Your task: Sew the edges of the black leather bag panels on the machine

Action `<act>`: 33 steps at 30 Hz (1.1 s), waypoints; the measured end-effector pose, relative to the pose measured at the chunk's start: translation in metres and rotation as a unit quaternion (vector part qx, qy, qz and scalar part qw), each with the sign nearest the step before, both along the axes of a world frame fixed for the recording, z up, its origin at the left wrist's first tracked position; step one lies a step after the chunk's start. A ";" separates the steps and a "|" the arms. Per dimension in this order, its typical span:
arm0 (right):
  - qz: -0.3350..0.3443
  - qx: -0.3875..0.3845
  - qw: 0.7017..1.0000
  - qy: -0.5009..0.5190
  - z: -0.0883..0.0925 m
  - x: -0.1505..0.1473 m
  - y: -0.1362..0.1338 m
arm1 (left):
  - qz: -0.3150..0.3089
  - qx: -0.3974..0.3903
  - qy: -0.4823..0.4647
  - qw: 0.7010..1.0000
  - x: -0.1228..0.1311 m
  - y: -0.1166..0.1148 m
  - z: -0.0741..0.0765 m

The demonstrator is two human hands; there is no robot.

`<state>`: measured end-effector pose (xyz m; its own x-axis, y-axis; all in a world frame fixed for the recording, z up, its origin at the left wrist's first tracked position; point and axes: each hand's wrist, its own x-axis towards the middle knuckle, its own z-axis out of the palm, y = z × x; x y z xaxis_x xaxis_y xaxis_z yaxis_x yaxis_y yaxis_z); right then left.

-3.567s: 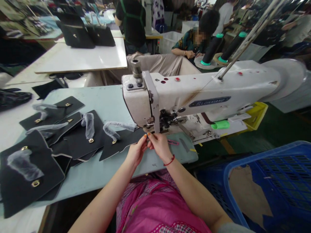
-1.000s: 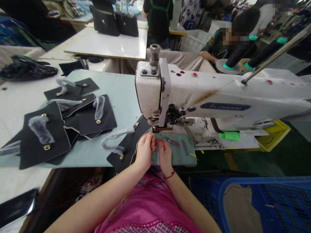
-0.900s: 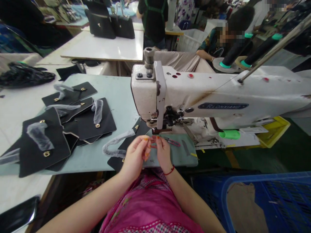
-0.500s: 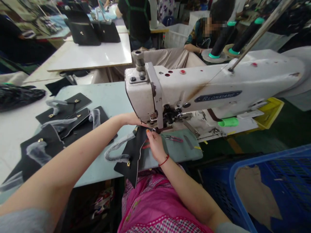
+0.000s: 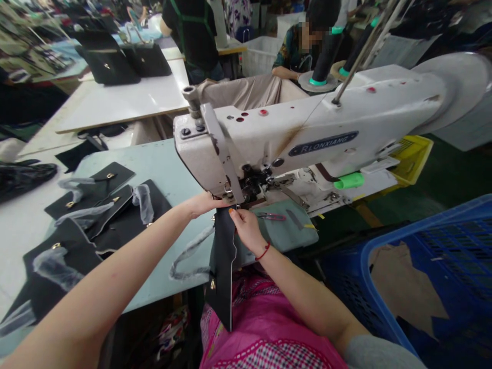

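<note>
A black bag panel [image 5: 223, 256] with a pale cut edge, gold-coloured metal fittings and a plastic-wrapped handle [image 5: 188, 253] runs from under the sewing machine [image 5: 269, 138] down over the table's front edge. My right hand [image 5: 248, 230] pinches its right edge between thumb and fingers, just in front of the needle area. My left hand [image 5: 202, 205] reaches in at the panel's far end, beside the machine head, which hides most of its fingers. Right of my right hand, pink-handled thread snips [image 5: 271, 217] lie on the table.
More black bag panels [image 5: 149, 205] with wrapped handles lie at left on the pale table [image 5: 154, 148]. A blue basket [image 5: 367, 287] holding a beige piece [image 5: 407, 287] stands at right. Black bags [image 5: 107, 66] stand on a white table behind. A co-worker [image 5: 292, 51] sits beyond the machine.
The bag panel has swung round, from slanting left to hanging nearly straight toward my lap. Both hands stay near the needle area. The whole view has shifted slightly.
</note>
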<state>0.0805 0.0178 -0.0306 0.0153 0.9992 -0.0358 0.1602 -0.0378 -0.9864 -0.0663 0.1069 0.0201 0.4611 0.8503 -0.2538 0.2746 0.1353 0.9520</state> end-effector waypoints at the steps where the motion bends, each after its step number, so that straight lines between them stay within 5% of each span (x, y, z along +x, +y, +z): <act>1: 0.006 0.003 1.000 -0.002 0.000 0.002 0.001 | 0.007 0.000 0.000 1.000 0.000 -0.002 -0.001; 20: 0.156 -0.051 0.986 -0.014 0.018 0.042 0.021 | 0.093 0.012 -0.034 0.995 0.012 -0.026 -0.007; 25: 0.201 -0.072 0.977 -0.025 0.030 0.059 0.016 | 0.133 0.079 -0.007 0.988 -0.001 -0.034 -0.030; 29: 0.232 -0.076 0.969 -0.027 0.036 0.074 -0.009 | 0.242 0.270 0.139 0.922 -0.027 -0.071 -0.064; 31: 0.233 -0.094 0.968 0.012 0.033 0.077 -0.025 | 0.231 0.301 0.191 0.905 -0.033 -0.099 -0.081; 33: 0.213 -0.122 0.967 0.067 0.028 0.076 -0.040 | 0.177 0.273 0.170 0.930 -0.029 -0.125 -0.093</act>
<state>0.1565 -0.0220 -0.0027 -0.4179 0.8752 -0.2436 0.0832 -0.2302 -0.9696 -0.0956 -0.0182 -0.0733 0.0993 0.9786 0.1800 0.6032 -0.2031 0.7713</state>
